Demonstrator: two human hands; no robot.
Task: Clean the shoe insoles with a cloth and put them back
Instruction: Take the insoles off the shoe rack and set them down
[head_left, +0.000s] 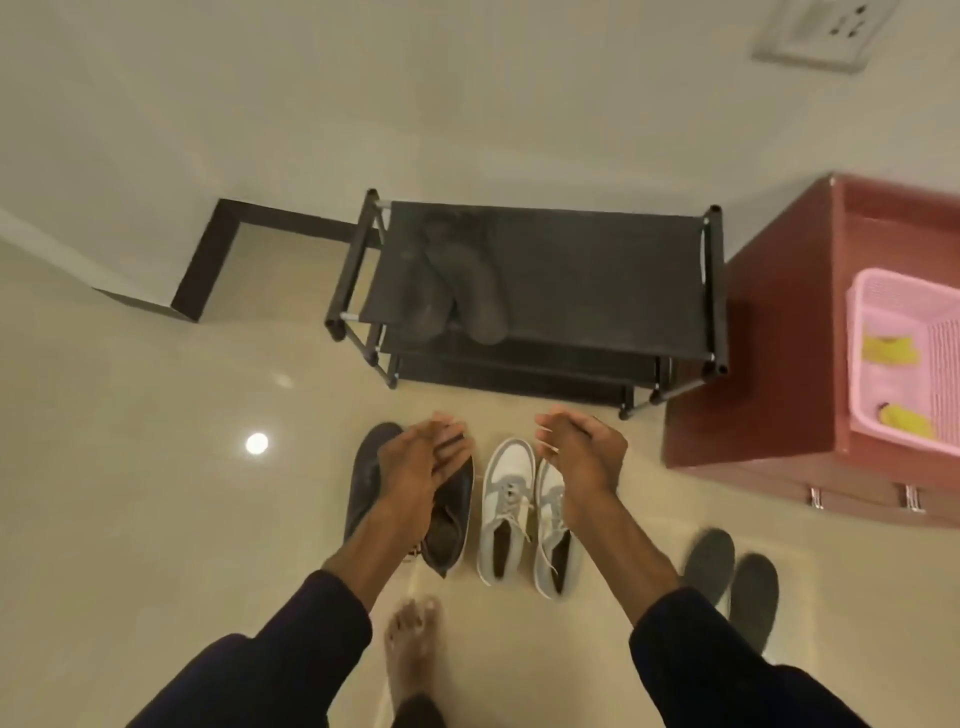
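Observation:
Two pairs of shoes stand on the floor in front of me. The dark pair (367, 483) is on the left and the white and grey sneakers (506, 512) are on the right. My left hand (423, 462) hovers above the dark shoes, fingers apart and holding nothing. Over the right sneaker, my right hand (584, 449) is loosely curled and also holds nothing. Two dark insoles (730, 577) lie on the floor at the right. Yellow cloths (889, 351) sit in a pink basket (878, 291) on the red cabinet.
A black shoe rack (571, 291) stands against the wall ahead, with dark shoes (457, 296) under its top shelf. A red cabinet (769, 364) is to the right of it. My bare foot (413, 649) is on the tiled floor below the shoes.

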